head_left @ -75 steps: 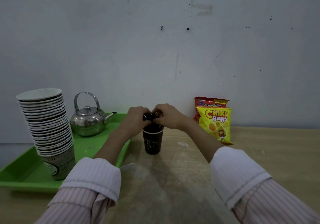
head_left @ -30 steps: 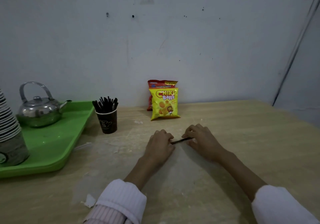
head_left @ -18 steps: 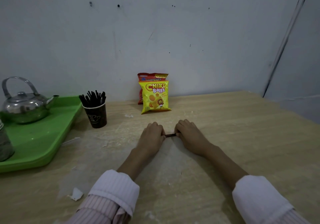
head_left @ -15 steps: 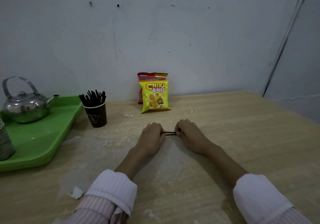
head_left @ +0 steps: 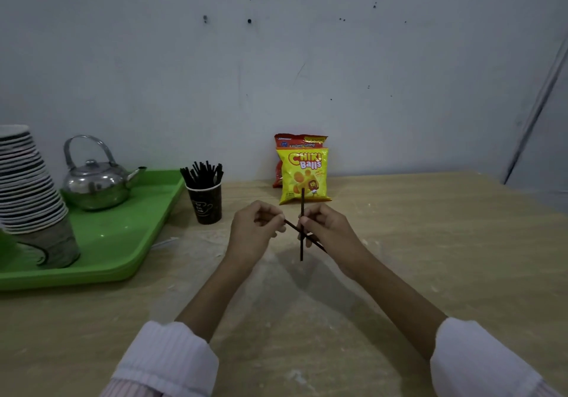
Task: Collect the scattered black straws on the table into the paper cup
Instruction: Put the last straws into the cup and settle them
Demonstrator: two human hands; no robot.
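Wooden table point(head_left: 430, 243): left hand point(head_left: 253, 233) and right hand point(head_left: 327, 230) each pinch a crossed straw point(head_left: 302, 209); cup point(head_left: 205, 201) at ten o'clock, nearer the left.

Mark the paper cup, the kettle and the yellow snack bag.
paper cup point(head_left: 205, 203), head view, front wall.
kettle point(head_left: 95, 186), head view, shiny body.
yellow snack bag point(head_left: 302, 175), head view, printed front.

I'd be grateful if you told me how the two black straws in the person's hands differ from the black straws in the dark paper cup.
The two held black straws cross each other in an X above the wooden table, pinched by the left hand and right hand; the black straws in the dark paper cup stand bunched, fanning out. The held ones show nearly full length; the cup hides the others' lower ends. All look equally thin and black.
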